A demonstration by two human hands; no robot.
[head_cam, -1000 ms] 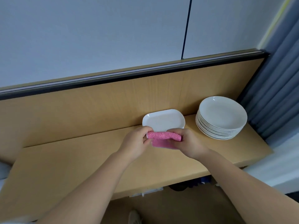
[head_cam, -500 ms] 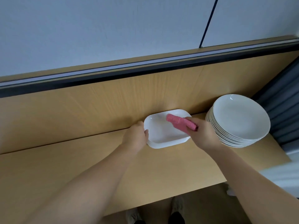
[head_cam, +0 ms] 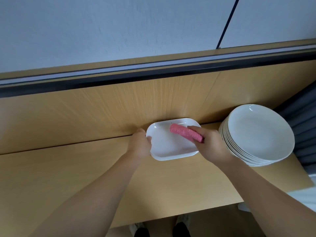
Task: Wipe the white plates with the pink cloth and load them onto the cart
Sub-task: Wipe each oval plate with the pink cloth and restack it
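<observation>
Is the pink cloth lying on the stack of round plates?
No, the right hand holds the pink cloth on the rectangular plate.

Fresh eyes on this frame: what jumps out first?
The pink cloth, rolled up and gripped by the right hand, lies across the white rectangular plate near the back of the wooden counter. The left hand holds that plate's left rim. Just to the right is a stack of round white plates, next to a grey curtain.
</observation>
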